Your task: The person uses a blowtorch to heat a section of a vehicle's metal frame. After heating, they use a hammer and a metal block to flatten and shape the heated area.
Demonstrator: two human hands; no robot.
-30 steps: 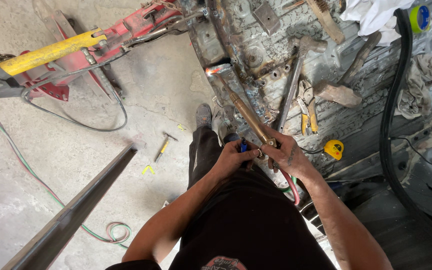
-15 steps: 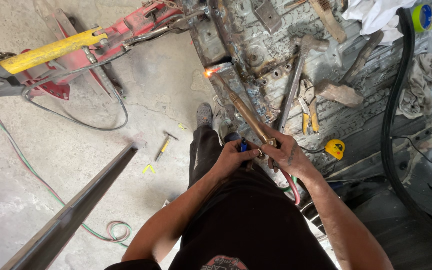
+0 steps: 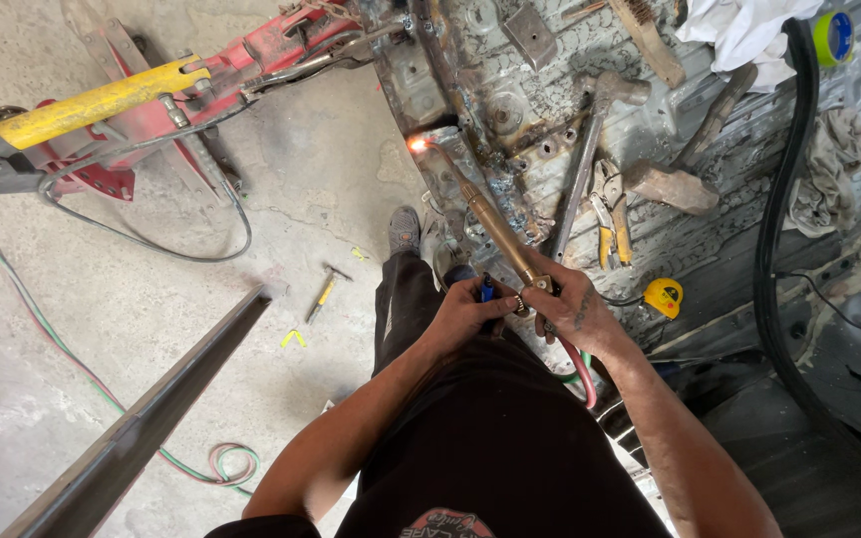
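Seen from the head, looking down. Both hands wrapped around the back end of a long brass torch [image 3: 495, 227]. Left hand [image 3: 470, 311] closed on the torch grip by a small blue knob [image 3: 487, 290], fingers curled tight. Right hand [image 3: 572, 311] closed on the same grip from the other side, fingers curled around it too. Torch pointing up and away, with a small bright flame [image 3: 417, 144] at its tip, right at the edge of a rusty grey metal panel [image 3: 510, 110]. Red hose [image 3: 582, 371] hanging down from the grip, past the dark trousers.

No boxes or bins anywhere; tools just lying loose on the panel. Hammer [image 3: 590, 149] beside the torch, nearly touching it. Yellow-handled pliers [image 3: 612, 211] just right of the hammer. Yellow tape measure [image 3: 664, 296] near the right wrist. White rag [image 3: 744, 30] and green tape roll [image 3: 834, 35] at the top. Thick black hose [image 3: 774, 229] running down the right side.

On the concrete floor [image 3: 102, 299]: small hammer with a yellow handle [image 3: 321, 295], long grey steel bar [image 3: 151, 418], green and red hoses [image 3: 221, 463], a yellow bar [image 3: 97, 102] on a red machine [image 3: 261, 50].
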